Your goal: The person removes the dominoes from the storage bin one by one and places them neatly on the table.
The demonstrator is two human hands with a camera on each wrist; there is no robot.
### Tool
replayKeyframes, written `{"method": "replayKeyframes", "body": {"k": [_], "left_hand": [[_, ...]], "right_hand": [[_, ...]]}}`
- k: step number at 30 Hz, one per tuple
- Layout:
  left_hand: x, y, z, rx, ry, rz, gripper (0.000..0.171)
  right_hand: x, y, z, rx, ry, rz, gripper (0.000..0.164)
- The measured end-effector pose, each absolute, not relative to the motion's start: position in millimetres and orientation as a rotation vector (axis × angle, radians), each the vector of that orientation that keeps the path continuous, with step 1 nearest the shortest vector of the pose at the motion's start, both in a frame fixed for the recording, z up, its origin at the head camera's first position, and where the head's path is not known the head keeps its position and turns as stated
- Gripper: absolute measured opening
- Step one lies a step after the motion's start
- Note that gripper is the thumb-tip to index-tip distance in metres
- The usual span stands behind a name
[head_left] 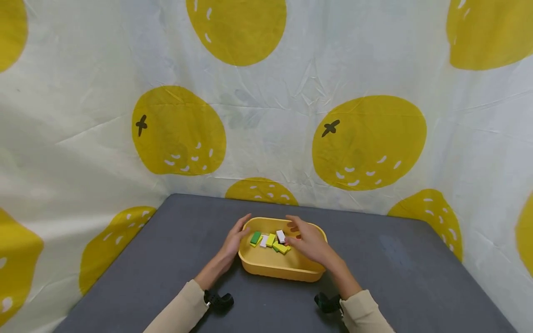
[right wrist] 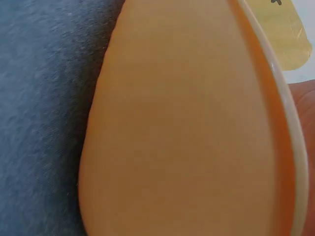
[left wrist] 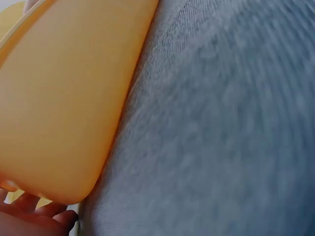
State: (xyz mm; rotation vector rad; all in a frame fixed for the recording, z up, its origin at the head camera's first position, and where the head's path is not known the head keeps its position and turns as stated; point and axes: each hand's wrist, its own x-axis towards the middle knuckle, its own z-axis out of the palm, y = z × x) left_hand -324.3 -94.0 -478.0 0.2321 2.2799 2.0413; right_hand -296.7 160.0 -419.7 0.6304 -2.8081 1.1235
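Observation:
A yellow plastic basin (head_left: 279,270) with rounded corners stands on the dark table. At its left end my left hand (head_left: 229,245) holds it, thumb lapping over the rim and fingers along the outer wall. Those fingers (left wrist: 39,216) show in the left wrist view against the basin's end. Over the basin's right side reaches my right hand (head_left: 312,243), fingers loosely bent and holding nothing visible. Left of its fingertips lie several small rectangular blocks in a loose heap: a green block (head_left: 256,237), a yellow block (head_left: 270,239) and a white block (head_left: 280,236) among them.
The dark grey tabletop (head_left: 187,226) surrounds the basin. A white cloth (head_left: 266,125) printed with big yellow fruit hangs behind it and along both sides. Black camera straps (head_left: 218,300) sit at the wrists, beside light beige sleeves (head_left: 179,310).

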Motion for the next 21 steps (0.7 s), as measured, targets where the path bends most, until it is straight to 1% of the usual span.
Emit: {"method": "replayKeyframes", "body": {"k": [11, 21], "left_hand": [[-319, -91, -480, 0.185, 2.275, 2.037, 0.064], [-320, -92, -479, 0.194, 2.309, 2.004, 0.064]], "right_hand": [[-310, 151, -424, 0.618, -2.893, 1.19, 0.058], [-319, 146, -438, 0.544, -2.92, 0.979, 0.047]]}}
